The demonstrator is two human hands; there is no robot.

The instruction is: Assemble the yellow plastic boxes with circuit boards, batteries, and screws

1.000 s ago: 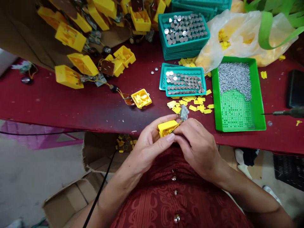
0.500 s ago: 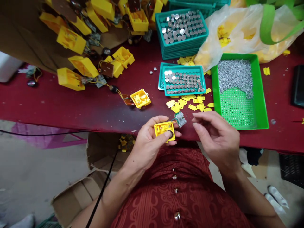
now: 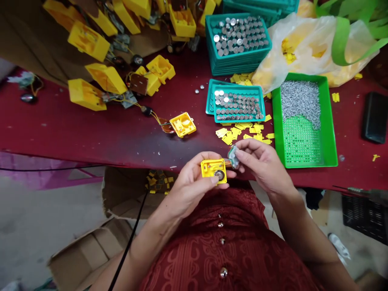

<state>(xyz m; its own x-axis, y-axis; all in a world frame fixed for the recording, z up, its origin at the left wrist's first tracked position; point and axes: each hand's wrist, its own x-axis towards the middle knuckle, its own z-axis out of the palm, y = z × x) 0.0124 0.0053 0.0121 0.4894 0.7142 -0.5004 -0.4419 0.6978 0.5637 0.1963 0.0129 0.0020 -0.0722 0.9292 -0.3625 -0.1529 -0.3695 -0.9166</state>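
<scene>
- Left hand [image 3: 194,182], fingers clenched on a yellow plastic box [image 3: 214,171], over the tabletop's [image 3: 91,139] near edge
- Right hand [image 3: 263,166], fingers grasping a small grey wired module [image 3: 233,157], just beside the box

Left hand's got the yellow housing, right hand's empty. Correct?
No: the right hand isn't empty. The head view shows it pinching a small grey-green wired part beside the yellow housing. The left hand does hold that housing.
</scene>
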